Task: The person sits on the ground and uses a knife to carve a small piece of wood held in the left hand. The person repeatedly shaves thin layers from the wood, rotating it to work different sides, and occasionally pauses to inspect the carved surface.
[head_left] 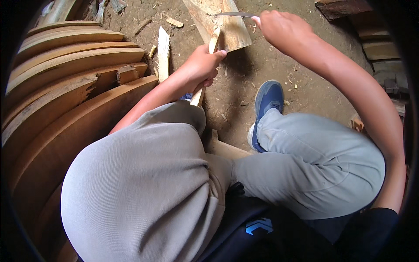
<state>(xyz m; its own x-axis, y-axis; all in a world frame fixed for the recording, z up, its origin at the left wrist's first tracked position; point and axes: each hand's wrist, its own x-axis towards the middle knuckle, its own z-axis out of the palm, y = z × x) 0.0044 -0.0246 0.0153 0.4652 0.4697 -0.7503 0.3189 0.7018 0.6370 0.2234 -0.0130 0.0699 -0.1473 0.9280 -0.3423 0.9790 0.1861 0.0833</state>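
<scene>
My left hand [203, 64] is closed round a pale wooden stick [214, 40], which slants from near my knee up to a flat wooden board [235, 32]. The stick's far end lies over the board. My right hand [283, 31], off to the board's right, is closed on a curved knife [233, 14]. Its thin dark blade points left, across the board's upper part; the handle is hidden in my fist. Left of my left hand, on the dirt, lies a pale split piece of wood [163, 54] with a pointed, notched end.
Thick curved planks [78, 59] are stacked along the left side. More timber [379, 50] lies at the right edge. Wood chips [174, 22] are scattered over the dirt floor [305, 83]. My blue shoe [269, 97] rests on the ground below the board.
</scene>
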